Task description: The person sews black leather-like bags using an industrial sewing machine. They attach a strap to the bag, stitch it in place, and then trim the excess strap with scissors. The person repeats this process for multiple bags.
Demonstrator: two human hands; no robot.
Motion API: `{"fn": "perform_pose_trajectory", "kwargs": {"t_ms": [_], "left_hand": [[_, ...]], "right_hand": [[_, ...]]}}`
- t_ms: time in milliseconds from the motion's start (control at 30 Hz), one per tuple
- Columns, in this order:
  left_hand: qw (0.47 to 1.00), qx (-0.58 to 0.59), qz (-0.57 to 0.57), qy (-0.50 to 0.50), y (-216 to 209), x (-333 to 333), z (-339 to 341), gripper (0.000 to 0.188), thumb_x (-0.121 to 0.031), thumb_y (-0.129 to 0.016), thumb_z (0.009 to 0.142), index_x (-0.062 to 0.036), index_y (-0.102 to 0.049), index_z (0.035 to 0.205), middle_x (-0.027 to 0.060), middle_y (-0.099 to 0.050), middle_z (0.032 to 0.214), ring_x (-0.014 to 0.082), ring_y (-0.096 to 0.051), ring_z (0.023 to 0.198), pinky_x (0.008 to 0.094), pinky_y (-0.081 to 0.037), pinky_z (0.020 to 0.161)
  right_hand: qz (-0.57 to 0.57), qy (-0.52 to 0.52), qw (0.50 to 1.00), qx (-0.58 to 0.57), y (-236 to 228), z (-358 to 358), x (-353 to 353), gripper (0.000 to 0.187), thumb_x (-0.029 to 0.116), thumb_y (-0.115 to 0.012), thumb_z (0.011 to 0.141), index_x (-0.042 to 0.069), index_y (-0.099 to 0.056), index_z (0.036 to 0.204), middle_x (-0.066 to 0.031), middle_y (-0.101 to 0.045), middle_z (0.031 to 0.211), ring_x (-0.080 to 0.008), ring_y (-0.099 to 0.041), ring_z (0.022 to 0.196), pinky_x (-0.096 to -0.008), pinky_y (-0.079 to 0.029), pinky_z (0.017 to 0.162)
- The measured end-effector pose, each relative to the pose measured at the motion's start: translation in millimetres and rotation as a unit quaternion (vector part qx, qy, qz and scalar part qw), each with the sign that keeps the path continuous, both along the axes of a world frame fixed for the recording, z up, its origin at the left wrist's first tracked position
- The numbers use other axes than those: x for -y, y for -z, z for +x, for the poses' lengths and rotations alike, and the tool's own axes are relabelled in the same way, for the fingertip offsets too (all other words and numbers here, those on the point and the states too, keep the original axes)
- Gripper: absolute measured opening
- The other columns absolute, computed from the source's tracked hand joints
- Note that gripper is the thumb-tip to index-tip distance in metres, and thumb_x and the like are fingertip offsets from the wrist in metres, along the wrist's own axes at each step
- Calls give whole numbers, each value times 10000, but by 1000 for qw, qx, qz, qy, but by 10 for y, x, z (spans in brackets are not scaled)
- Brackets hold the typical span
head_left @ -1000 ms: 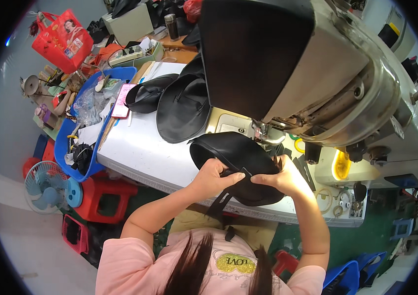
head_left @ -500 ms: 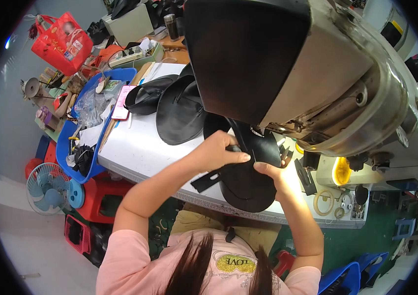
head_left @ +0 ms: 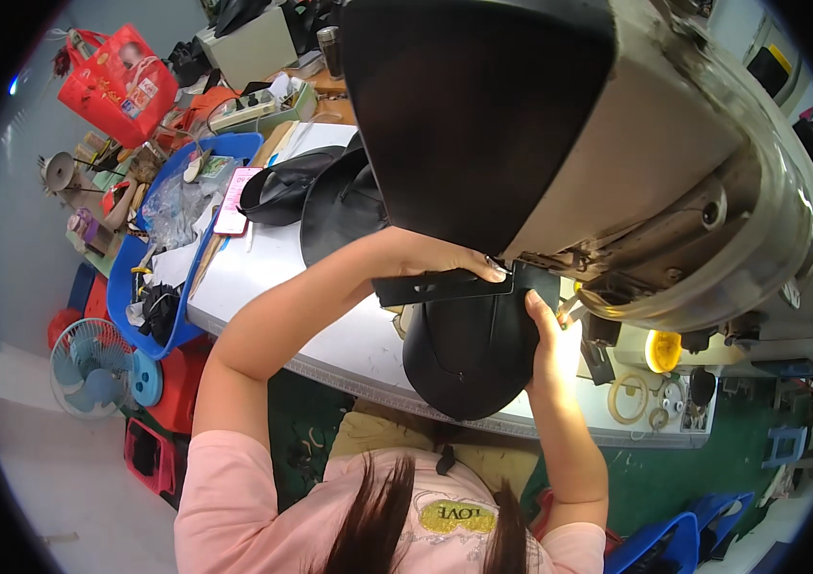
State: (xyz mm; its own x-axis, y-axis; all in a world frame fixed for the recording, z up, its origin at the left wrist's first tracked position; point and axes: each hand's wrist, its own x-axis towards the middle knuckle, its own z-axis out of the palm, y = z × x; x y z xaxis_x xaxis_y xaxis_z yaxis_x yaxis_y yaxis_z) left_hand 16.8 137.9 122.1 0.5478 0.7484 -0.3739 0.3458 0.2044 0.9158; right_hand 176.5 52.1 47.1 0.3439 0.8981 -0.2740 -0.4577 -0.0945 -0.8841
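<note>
Under the head of a large sewing machine (head_left: 684, 210) lies a rounded black leather panel (head_left: 464, 364), its lower end near the front edge of the white table (head_left: 330, 330). Across its upper part runs a flat black strip (head_left: 440, 289) with a slot near its left end. My left hand (head_left: 459, 260) is closed on the strip, thumb at its right end beside the needle area; the machine's cover hides some of the fingers. My right hand (head_left: 552, 354) grips the panel's right edge, thumb on top. More black leather pieces (head_left: 330, 225) lie to the left.
A pink-edged phone (head_left: 236, 201) rests left of the leather pieces, beside a cluttered blue basket (head_left: 120, 297). At the right are a glowing yellow lamp (head_left: 662, 352) and a pale ring (head_left: 627, 399). A fan (head_left: 96, 368) stands at the far left.
The strip has swung up and now lies nearly level across the panel. My left hand has moved right and up to the needle area. The right hand has shifted slightly right.
</note>
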Motion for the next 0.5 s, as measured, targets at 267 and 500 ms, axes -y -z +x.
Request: {"fn": "perform_pose_trajectory", "kwargs": {"t_ms": [267,500], "left_hand": [[992,63,79,72,10,-208,-45,348,-97,-733,654,-8,-606,966,86,-620,900,148,-577,840,221,-453,723],[991,72,73,86,75,-297,-59,349,-96,-732,656,-10,-605,969,86,-618,905,153,-571,853,227,-444,739]], "right_hand": [[48,23,999,4,45,-122,-16,312,189,-640,750,15,-467,943,-98,-530,872,-178,-568,761,-327,-510,675],[22,24,998,47,-14,-126,-19,293,214,-642,770,24,-472,914,-88,-526,848,-174,-563,748,-341,-516,664]]}}
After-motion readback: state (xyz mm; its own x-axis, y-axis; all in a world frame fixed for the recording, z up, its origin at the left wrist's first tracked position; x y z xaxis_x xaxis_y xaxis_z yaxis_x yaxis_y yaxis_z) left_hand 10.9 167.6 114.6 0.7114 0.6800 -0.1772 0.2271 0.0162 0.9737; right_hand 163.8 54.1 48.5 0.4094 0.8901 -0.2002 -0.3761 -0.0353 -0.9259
